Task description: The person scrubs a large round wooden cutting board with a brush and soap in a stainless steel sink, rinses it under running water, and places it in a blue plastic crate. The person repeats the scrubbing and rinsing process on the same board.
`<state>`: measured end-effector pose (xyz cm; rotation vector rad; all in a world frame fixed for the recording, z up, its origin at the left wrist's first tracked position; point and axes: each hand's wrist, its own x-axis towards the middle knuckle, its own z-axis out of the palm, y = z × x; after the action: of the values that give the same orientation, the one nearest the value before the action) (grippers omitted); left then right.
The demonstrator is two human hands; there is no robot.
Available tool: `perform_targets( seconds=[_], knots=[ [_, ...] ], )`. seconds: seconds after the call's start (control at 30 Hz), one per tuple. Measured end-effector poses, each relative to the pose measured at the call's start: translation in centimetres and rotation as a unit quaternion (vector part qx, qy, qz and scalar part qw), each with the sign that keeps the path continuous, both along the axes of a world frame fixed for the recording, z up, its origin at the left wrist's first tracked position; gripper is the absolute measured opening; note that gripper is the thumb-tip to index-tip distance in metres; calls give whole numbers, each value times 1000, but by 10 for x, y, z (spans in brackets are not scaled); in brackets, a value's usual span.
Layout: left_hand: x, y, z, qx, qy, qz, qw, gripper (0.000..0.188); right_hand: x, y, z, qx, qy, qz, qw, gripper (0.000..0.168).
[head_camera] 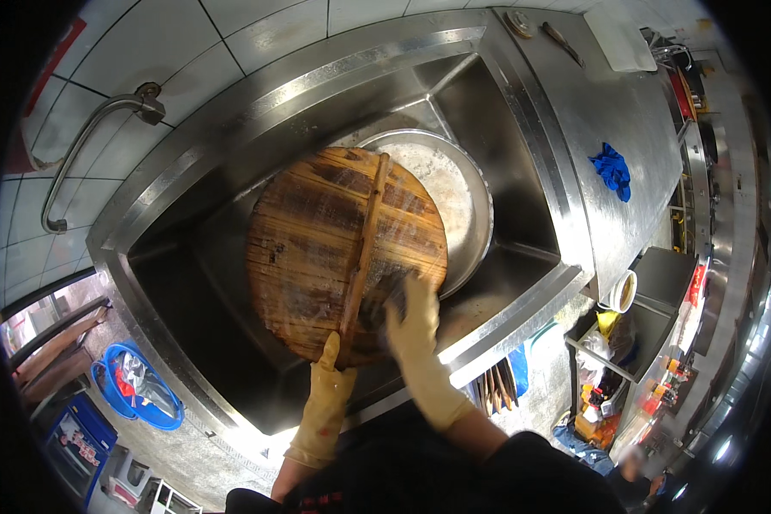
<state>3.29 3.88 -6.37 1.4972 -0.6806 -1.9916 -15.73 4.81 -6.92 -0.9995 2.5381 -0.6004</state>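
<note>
A round wooden lid (308,238) with a wooden bar handle (367,238) across it is held over a deep stainless steel sink (186,308). Its surface looks wet, with foamy streaks. My left hand (329,379), in a yellow rubber glove, grips the lid's near edge at the end of the bar, thumb on top. My right hand (416,327), gloved alike and blurred, holds a dark scrubbing pad (389,295) against the lid, right of the bar; the pad's exact kind is unclear. Partly under the lid lies a large round metal basin (456,193) with whitish, foamy contents.
A steel counter (552,109) at the right holds a blue cloth (611,171) and a dark-handled tool (562,44). A bent metal pipe (80,151) is fixed to the tiled wall. On the floor stands a blue basket (141,385) with bags. A person (631,475) is far off, lower right.
</note>
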Motion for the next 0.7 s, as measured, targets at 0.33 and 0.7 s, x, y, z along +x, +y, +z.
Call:
perform_targets(
  seconds=[0.33, 0.7],
  knots=[
    [2, 5, -8, -243, -209, -219, 922, 52, -164, -76, -56, 15, 18, -176, 984, 39],
    [6, -7, -3, -97, -37, -92, 990, 63, -113, -98, -28, -15, -72, -151, 986, 49]
  ],
)
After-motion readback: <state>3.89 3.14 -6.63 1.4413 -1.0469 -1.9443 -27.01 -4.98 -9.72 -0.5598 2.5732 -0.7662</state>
